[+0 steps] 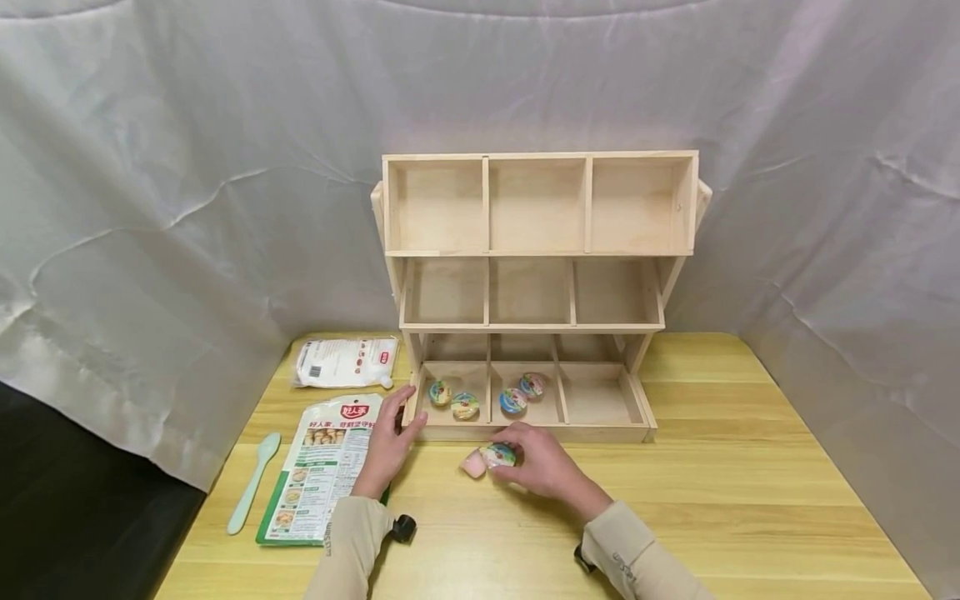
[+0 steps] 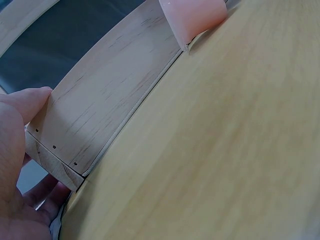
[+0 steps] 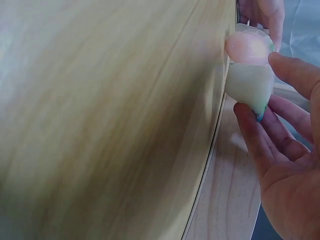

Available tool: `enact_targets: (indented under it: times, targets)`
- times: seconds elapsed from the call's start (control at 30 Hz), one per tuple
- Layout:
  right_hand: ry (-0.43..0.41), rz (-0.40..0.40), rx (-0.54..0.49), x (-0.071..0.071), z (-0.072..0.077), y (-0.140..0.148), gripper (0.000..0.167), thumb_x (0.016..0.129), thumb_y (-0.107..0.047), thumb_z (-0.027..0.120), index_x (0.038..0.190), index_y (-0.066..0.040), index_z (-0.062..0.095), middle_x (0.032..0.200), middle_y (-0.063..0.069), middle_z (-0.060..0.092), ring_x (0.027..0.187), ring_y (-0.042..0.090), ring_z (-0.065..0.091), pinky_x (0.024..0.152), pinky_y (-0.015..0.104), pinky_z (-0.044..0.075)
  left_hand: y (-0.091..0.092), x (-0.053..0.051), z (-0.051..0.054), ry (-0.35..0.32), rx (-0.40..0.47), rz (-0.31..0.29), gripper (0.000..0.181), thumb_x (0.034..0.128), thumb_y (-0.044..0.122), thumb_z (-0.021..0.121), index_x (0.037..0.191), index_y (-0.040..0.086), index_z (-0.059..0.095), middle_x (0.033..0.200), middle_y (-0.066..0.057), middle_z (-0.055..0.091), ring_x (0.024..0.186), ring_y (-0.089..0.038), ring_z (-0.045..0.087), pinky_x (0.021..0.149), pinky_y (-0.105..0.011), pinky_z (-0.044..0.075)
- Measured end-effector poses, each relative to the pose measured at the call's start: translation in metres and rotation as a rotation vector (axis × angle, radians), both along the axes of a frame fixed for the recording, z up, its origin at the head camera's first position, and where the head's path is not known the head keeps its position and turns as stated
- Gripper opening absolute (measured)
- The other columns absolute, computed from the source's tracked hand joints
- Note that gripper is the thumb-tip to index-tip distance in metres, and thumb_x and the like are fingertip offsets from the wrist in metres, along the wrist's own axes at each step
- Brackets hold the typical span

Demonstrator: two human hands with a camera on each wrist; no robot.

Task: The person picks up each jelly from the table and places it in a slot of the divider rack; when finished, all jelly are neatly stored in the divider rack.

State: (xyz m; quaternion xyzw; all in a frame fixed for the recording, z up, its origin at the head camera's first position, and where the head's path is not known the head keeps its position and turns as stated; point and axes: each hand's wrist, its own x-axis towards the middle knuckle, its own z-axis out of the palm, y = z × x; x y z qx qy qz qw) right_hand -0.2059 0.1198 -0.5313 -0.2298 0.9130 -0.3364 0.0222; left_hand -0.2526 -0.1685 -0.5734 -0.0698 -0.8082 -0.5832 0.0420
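My left hand [image 1: 387, 445] grips the front left corner of the wooden rack [image 2: 107, 82], its thumb on the panel's top edge and fingers round the side. Just in front of the rack, my right hand [image 1: 546, 465] pinches a pale jelly cup [image 1: 498, 455] [image 3: 247, 86] with a printed lid between thumb and fingers. A pink jelly cup [image 1: 474, 464] [image 3: 248, 47] lies against it on the left. Two cups [image 1: 465, 406] with yellowish lids lie in the bottom left compartment, and two more [image 1: 513, 401] with pink and blue lids in the bottom middle one.
Left of the rack lie a white packet [image 1: 345, 362], a green-and-white printed pouch [image 1: 322, 475] partly under my left forearm, and a pale green spoon [image 1: 255, 483]. The rack's upper two tiers rise behind the bottom one. Grey curtains [image 1: 187, 167] surround the table [image 1: 750, 467].
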Motion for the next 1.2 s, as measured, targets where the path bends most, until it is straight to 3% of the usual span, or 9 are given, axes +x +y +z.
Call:
enact_targets:
  times: [0.03, 0.47, 0.8, 1.03, 1.2]
  targets:
    - [0.002, -0.003, -0.004, 0.000, 0.000, 0.000, 0.051, 0.082, -0.024, 0.088, 0.128, -0.010, 0.072, 0.123, 0.006, 0.071, 0.094, 0.014, 0.064, 0.082, 0.027, 0.057, -0.001, -0.002, -0.005, 0.005, -0.005, 0.000, 0.061, 0.1023, 0.033, 0.067, 0.156, 0.018, 0.044, 0.165, -0.009, 0.034, 0.148, -0.035, 0.039, 0.122, -0.056, 0.034]
    - [0.011, -0.026, -0.039, -0.002, 0.009, 0.005, 0.046, 0.084, -0.022, 0.087, 0.126, -0.009, 0.072, 0.117, 0.003, 0.073, 0.093, 0.014, 0.067, 0.081, 0.026, 0.058, 0.000, 0.001, -0.002, 0.015, -0.004, 0.007, 0.058, 0.1024, 0.032, 0.067, 0.155, 0.018, 0.046, 0.164, -0.008, 0.036, 0.150, -0.036, 0.037, 0.123, -0.058, 0.032]
    - [0.037, -0.028, -0.055, -0.005, 0.014, 0.009, 0.045, 0.086, -0.023, 0.086, 0.126, -0.010, 0.073, 0.122, 0.004, 0.073, 0.097, 0.015, 0.067, 0.085, 0.032, 0.059, 0.008, 0.008, 0.015, -0.006, 0.019, 0.016, 0.058, 0.1040, 0.017, 0.064, 0.156, 0.003, 0.042, 0.165, -0.018, 0.032, 0.151, -0.042, 0.032, 0.125, -0.059, 0.027]
    - [0.028, -0.028, -0.086, -0.006, 0.017, 0.012, 0.046, 0.086, -0.021, 0.086, 0.127, -0.007, 0.071, 0.122, 0.007, 0.072, 0.096, 0.019, 0.071, 0.084, 0.032, 0.061, 0.002, 0.002, 0.000, 0.010, 0.014, -0.002, 0.059, 0.1031, 0.030, 0.066, 0.155, 0.014, 0.046, 0.165, -0.011, 0.034, 0.152, -0.036, 0.034, 0.125, -0.057, 0.029]
    - [0.003, -0.067, -0.123, -0.008, 0.023, 0.015, 0.046, 0.085, -0.019, 0.086, 0.128, -0.008, 0.072, 0.128, 0.011, 0.070, 0.098, 0.022, 0.071, 0.086, 0.038, 0.063, -0.001, -0.001, -0.004, 0.012, 0.003, -0.010, 0.060, 0.1027, 0.036, 0.066, 0.156, 0.018, 0.045, 0.165, -0.008, 0.033, 0.153, -0.034, 0.033, 0.126, -0.055, 0.028]
